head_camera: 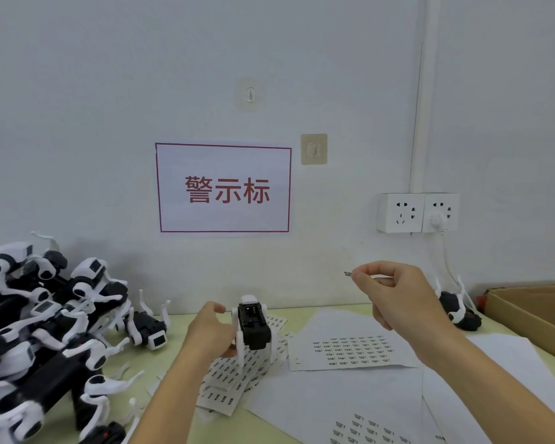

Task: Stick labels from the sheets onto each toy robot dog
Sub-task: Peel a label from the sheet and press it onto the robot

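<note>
My left hand point(210, 331) grips a black-and-white toy robot dog point(253, 325), held belly-up above the table with its open battery bay facing me. My right hand point(394, 299) is raised to the right of it and pinches a tiny printed label point(347, 274) between thumb and forefinger. Below the dog lie label sheets: a stack of small printed strips point(234, 376) and a large white sheet point(353, 349) with rows of labels. A further sheet point(369, 431) lies at the bottom edge.
A pile of several black-and-white toy dogs point(42, 334) fills the left of the table; one lies apart point(146, 330). Another dog point(458, 309) sits at the right by a cardboard box point(532, 312). On the wall are a red-framed sign point(223, 189) and sockets point(417, 213).
</note>
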